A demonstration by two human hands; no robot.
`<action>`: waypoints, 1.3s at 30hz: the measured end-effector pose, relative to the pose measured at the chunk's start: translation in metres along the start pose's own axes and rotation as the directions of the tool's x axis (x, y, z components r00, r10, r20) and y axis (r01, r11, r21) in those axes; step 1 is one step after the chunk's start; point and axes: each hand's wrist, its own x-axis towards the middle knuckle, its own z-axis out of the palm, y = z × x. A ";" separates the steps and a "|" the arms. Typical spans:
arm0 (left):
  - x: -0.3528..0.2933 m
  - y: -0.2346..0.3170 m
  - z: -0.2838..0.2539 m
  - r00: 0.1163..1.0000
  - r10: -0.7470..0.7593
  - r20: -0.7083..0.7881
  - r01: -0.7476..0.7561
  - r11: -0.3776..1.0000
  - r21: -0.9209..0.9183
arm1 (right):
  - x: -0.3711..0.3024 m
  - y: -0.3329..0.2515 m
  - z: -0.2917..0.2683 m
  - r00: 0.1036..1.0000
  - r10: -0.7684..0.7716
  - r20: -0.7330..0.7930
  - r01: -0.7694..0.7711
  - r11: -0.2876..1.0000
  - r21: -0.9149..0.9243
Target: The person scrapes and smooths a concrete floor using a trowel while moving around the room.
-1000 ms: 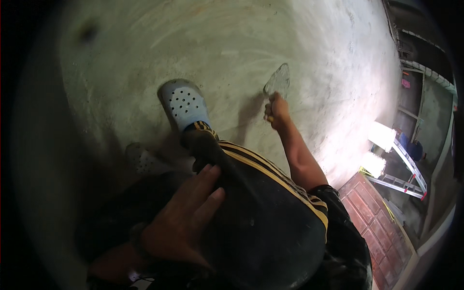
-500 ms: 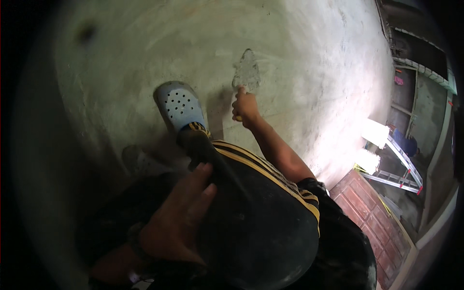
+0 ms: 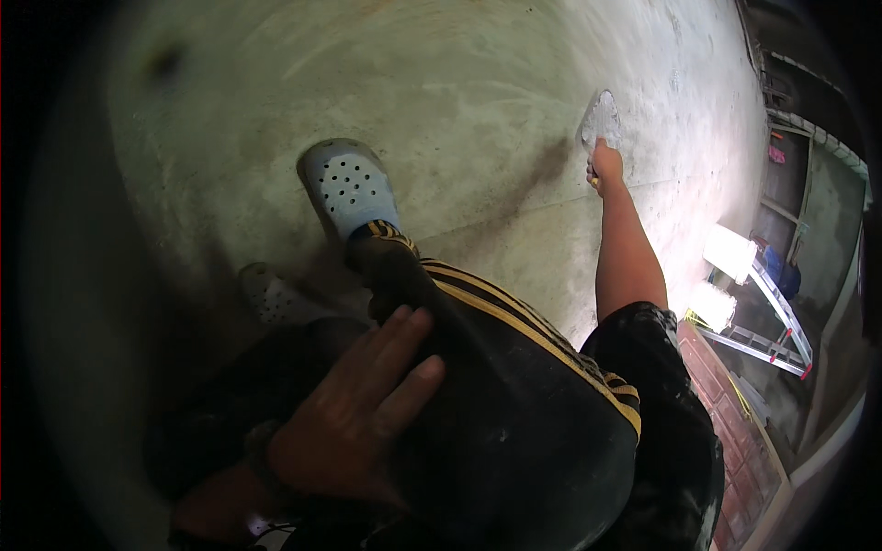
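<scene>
My right hand (image 3: 606,165), its arm stretched out ahead and to the right, is wrapped round the handle of a pointing trowel (image 3: 603,118). The blade is leaf-shaped, smeared with grey, and lies at or just over the concrete floor (image 3: 441,119); I cannot tell whether it touches. A bit of yellow handle shows under the fist. My left hand (image 3: 354,413) rests on the dark trouser leg (image 3: 514,404) at my knee, fingers stretched out and holding nothing. One grey clog (image 3: 349,188) is planted ahead of the knee; the other clog (image 3: 266,292) sits in shadow at left.
At right, a white bucket (image 3: 730,253) and a second white container (image 3: 712,305) stand by an aluminium ladder (image 3: 781,303). A reddish panelled door (image 3: 735,432) lies nearer to me. Far right, a pink item (image 3: 777,154) is by a wall.
My right hand has swept the trowel to the right, and the arm has straightened. My left hand has shifted slightly right with the knee, still flat.
</scene>
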 end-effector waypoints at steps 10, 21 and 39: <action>0.005 -0.004 0.001 1.000 -0.010 0.029 0.013 0.995 -0.094 | -0.002 0.003 0.027 0.998 -0.048 0.031 0.053 0.975 -0.214; 0.001 -0.002 -0.001 1.000 0.009 -0.018 -0.011 0.995 -0.103 | -0.113 0.028 0.060 0.940 -0.053 0.338 0.286 0.666 -0.689; -0.002 0.002 -0.004 1.000 -0.018 -0.006 0.018 0.999 -0.035 | -0.054 0.016 -0.015 0.989 -0.136 0.060 0.141 0.731 -0.667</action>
